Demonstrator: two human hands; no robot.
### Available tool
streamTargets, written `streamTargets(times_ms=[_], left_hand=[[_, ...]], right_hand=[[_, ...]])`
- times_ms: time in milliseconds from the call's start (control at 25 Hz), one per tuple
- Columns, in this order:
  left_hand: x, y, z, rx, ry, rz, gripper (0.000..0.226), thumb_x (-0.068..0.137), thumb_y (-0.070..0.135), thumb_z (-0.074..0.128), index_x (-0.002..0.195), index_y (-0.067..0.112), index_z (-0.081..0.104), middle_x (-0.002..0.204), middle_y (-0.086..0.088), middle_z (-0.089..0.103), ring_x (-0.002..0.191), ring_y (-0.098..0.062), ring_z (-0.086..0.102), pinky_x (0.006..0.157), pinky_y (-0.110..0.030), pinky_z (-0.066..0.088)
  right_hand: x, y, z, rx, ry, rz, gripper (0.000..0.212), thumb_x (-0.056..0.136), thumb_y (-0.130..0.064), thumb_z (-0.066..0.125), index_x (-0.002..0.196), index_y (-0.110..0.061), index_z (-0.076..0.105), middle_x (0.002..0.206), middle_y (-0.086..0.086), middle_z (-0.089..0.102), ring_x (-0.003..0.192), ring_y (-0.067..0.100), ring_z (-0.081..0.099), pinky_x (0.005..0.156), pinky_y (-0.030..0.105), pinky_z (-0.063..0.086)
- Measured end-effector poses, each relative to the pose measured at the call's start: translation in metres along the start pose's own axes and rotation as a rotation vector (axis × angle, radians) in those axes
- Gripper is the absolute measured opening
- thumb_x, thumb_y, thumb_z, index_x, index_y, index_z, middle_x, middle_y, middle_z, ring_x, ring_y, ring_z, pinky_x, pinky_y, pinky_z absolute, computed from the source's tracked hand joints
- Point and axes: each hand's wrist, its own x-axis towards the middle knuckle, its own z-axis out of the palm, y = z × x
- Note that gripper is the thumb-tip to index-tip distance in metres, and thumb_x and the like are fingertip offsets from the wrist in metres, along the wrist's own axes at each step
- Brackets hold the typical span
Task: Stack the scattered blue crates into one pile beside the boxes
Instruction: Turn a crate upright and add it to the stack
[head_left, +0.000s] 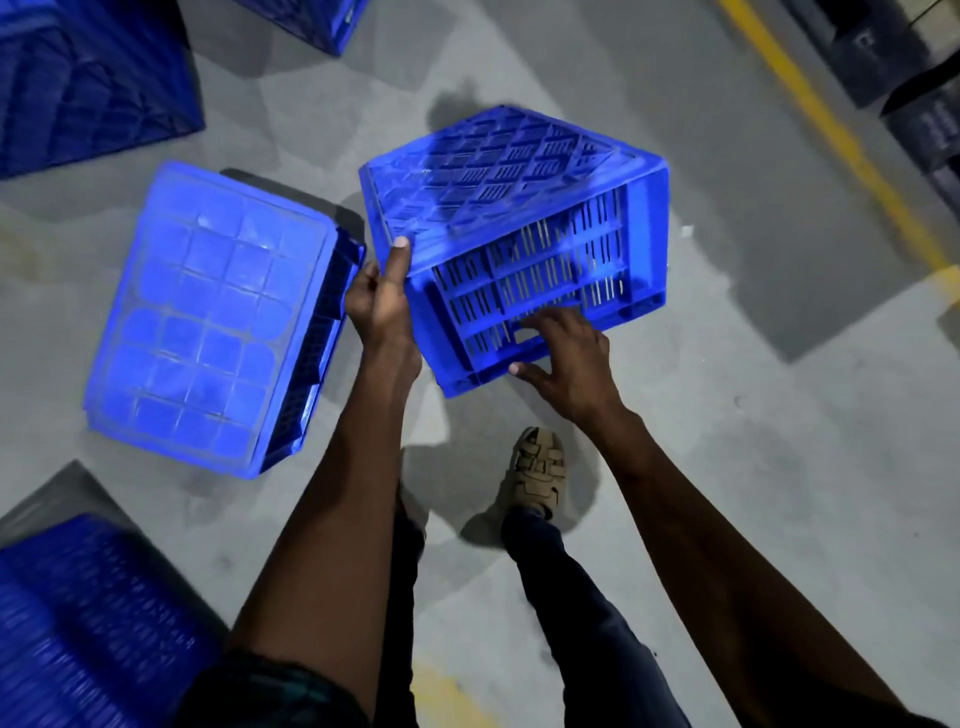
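Observation:
A blue slotted crate (519, 208) is tilted upside down in the middle of the view, its ribbed bottom facing up. My left hand (379, 301) grips its near left corner, thumb up along the edge. My right hand (566, 358) holds the slotted side wall, fingers hooked into a handle opening near the rim. A second blue crate (208, 317) lies upside down on the floor to the left, beside my left hand.
More blue crates stand at the top left (88, 83), top centre (311, 21) and bottom left (88, 623). Dark boxes (904, 67) sit at the top right behind a yellow floor line (831, 130). My sandalled foot (535, 473) stands on the grey concrete floor.

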Motion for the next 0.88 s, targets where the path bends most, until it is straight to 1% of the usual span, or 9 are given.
streamTargets(times_ms=[80,160,280,440,520,600,720,800,880], left_hand=[[0.000,0.002,-0.001,-0.031,-0.017,0.045,0.041,0.084,0.008,0.077,0.120,0.009,0.058,0.106,-0.007,0.067,0.102,-0.024,0.068,0.093,-0.043,0.056],[0.004,0.006,-0.003,-0.026,-0.020,0.121,0.056,0.083,0.002,0.076,0.127,0.017,0.046,0.104,-0.004,0.056,0.106,-0.024,0.062,0.102,-0.046,0.051],[0.013,0.009,-0.006,0.065,-0.054,0.203,0.065,0.083,0.006,0.077,0.135,0.019,0.040,0.103,-0.004,0.047,0.097,-0.016,0.057,0.097,-0.031,0.051],[0.018,0.005,-0.011,0.220,-0.033,0.308,0.070,0.084,0.020,0.078,0.142,0.012,0.039,0.105,-0.001,0.051,0.098,-0.012,0.056,0.092,-0.018,0.047],[0.013,0.000,-0.012,0.342,-0.039,0.417,0.081,0.081,0.033,0.078,0.145,0.005,0.037,0.125,-0.007,0.055,0.119,-0.020,0.057,0.101,-0.028,0.047],[0.006,-0.008,-0.013,0.500,-0.009,0.492,0.093,0.076,0.042,0.080,0.148,0.003,0.035,0.145,-0.013,0.047,0.136,-0.025,0.045,0.111,-0.029,0.037],[-0.005,-0.020,-0.016,0.703,0.091,0.596,0.103,0.071,0.051,0.081,0.147,-0.001,0.035,0.148,-0.017,0.045,0.138,-0.031,0.041,0.109,-0.035,0.034],[-0.013,-0.023,-0.023,0.725,0.207,0.537,0.108,0.069,0.059,0.076,0.150,0.002,0.031,0.152,-0.015,0.041,0.142,-0.033,0.035,0.110,-0.048,0.032],[-0.015,-0.018,-0.025,0.652,0.309,0.443,0.110,0.070,0.062,0.075,0.152,0.006,0.026,0.155,-0.013,0.034,0.144,-0.032,0.028,0.111,-0.051,0.029]], right_hand=[[0.006,-0.005,0.002,-0.099,-0.051,0.002,0.068,0.071,-0.042,0.082,0.131,-0.023,0.055,0.135,0.004,0.052,0.130,0.030,0.044,0.103,0.045,0.034],[0.006,-0.007,0.007,-0.189,-0.005,-0.041,0.073,0.065,-0.028,0.086,0.130,-0.018,0.053,0.134,0.009,0.050,0.126,0.032,0.046,0.102,0.045,0.036],[0.006,0.000,0.019,-0.336,0.139,-0.098,0.059,0.064,-0.011,0.081,0.118,-0.010,0.056,0.121,0.012,0.055,0.110,0.032,0.053,0.093,0.040,0.036],[0.020,-0.004,0.015,-0.406,0.146,-0.146,0.041,0.075,-0.014,0.077,0.115,-0.015,0.065,0.100,0.008,0.061,0.094,0.032,0.060,0.079,0.041,0.042],[0.024,-0.010,0.012,-0.394,0.118,-0.156,0.041,0.076,-0.016,0.078,0.116,-0.015,0.068,0.101,0.008,0.063,0.094,0.032,0.062,0.077,0.042,0.044],[0.030,-0.020,0.007,-0.368,0.096,-0.156,0.041,0.075,-0.018,0.079,0.115,-0.015,0.070,0.110,0.006,0.068,0.103,0.032,0.062,0.080,0.042,0.044],[0.040,-0.042,-0.004,-0.317,0.064,-0.165,0.042,0.075,-0.022,0.079,0.116,-0.018,0.070,0.114,0.004,0.071,0.109,0.031,0.060,0.084,0.042,0.041],[0.044,-0.060,-0.011,-0.281,0.062,-0.182,0.043,0.078,-0.023,0.077,0.120,-0.019,0.068,0.112,0.005,0.072,0.109,0.030,0.060,0.087,0.042,0.039],[0.047,-0.074,-0.016,-0.236,0.080,-0.183,0.043,0.081,-0.026,0.076,0.123,-0.018,0.067,0.111,0.006,0.072,0.108,0.030,0.060,0.090,0.043,0.039]])
